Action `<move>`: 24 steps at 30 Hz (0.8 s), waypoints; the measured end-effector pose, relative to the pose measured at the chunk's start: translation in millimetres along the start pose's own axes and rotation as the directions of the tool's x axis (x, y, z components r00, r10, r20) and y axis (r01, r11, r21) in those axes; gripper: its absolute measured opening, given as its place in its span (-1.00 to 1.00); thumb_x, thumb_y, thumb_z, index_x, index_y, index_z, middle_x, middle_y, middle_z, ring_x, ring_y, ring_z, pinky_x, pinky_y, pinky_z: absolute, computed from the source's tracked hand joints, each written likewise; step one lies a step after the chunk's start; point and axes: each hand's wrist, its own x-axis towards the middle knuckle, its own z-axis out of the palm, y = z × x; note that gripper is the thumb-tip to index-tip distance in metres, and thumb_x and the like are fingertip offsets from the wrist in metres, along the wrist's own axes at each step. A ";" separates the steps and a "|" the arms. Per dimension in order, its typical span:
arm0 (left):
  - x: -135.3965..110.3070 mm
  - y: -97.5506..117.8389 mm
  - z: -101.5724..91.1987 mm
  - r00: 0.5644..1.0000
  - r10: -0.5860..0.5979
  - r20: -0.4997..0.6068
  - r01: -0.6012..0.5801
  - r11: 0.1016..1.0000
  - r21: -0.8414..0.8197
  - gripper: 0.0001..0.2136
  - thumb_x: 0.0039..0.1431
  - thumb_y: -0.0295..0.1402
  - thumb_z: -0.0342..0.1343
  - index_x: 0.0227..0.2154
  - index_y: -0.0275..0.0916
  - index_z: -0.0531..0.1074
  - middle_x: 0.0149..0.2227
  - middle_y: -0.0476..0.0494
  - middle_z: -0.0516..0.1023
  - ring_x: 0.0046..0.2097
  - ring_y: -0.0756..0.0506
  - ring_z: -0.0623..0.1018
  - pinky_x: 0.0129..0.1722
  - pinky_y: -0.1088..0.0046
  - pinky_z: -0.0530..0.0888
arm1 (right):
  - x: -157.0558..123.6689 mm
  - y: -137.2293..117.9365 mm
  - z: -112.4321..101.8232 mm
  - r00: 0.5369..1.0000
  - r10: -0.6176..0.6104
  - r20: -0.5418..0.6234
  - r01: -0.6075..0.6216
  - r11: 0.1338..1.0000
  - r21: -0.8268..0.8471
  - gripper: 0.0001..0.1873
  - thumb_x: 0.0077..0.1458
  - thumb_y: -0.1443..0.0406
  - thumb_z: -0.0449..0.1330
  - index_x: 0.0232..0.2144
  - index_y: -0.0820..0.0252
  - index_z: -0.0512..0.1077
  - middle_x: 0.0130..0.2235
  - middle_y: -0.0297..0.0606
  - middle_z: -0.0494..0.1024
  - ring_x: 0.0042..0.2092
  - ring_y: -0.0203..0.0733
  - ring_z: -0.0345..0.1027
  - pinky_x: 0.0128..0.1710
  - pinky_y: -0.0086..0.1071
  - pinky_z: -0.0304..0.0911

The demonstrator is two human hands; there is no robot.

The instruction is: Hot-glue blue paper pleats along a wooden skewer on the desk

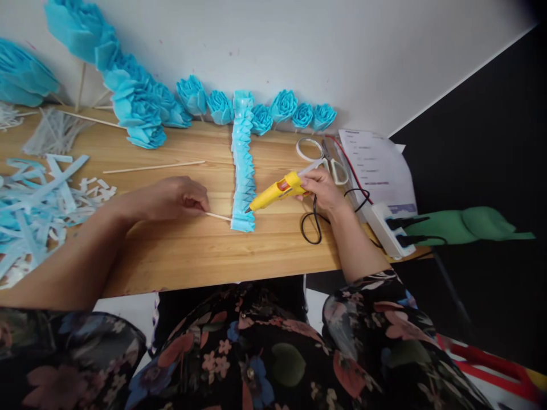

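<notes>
While the blue strip (243, 165) lies on the table (183, 256), its near end meets a stick (219, 216) pinched in the left hand (182, 196), knuckles up; the right hand (325, 191), angled inward, curls around a glue gun (277, 190), nozzle (253, 206) perhaps touching the strip.

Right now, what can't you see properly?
All in the head view:
Held end of the thin stick: hidden by the left hand.
Handle of the yellow glue gun: mostly covered by the right hand.
Words on the paper sheet: too small, blurred.
Leftmost blue flower: cut off by the edge.
</notes>
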 end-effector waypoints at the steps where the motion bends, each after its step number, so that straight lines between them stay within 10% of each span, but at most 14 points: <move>1: 0.0 0.2 0.0 1.000 0.003 -0.001 -0.003 1.000 0.001 -0.65 0.60 -0.07 0.23 -0.24 -0.16 0.75 -0.27 -0.10 0.77 -0.23 -0.11 0.67 -0.13 0.39 0.49 | 0.1 1.1 0.3 1.000 0.003 0.017 -0.002 1.000 -0.014 -0.48 -0.07 -0.18 0.66 -0.48 0.12 0.75 -0.49 -0.31 0.63 -0.54 -0.33 0.36 -0.56 -0.46 0.31; 15: 0.8 0.5 -0.3 1.000 -0.008 0.012 0.008 1.000 -0.026 -0.69 0.57 -0.11 0.23 -0.24 -0.12 0.75 -0.26 -0.10 0.78 -0.22 -0.14 0.67 -0.08 0.36 0.48 | -5.2 -3.1 -1.9 0.997 -0.004 -0.081 0.000 0.998 -0.057 -0.43 -0.03 -0.23 0.59 -0.56 0.11 0.68 -0.55 -0.30 0.56 -0.56 -0.28 0.32 -0.57 -0.39 0.29; 24: -0.2 -0.8 0.2 1.000 -0.021 0.018 0.022 0.999 -0.025 -0.68 0.58 -0.11 0.20 -0.21 -0.09 0.79 -0.23 -0.17 0.78 -0.18 -0.16 0.69 -0.06 0.36 0.49 | -4.8 2.8 6.5 0.997 0.033 0.065 -0.025 0.992 -0.126 -0.55 0.02 -0.16 0.60 -0.42 0.06 0.78 -0.43 -0.31 0.66 -0.47 -0.28 0.43 -0.53 -0.44 0.36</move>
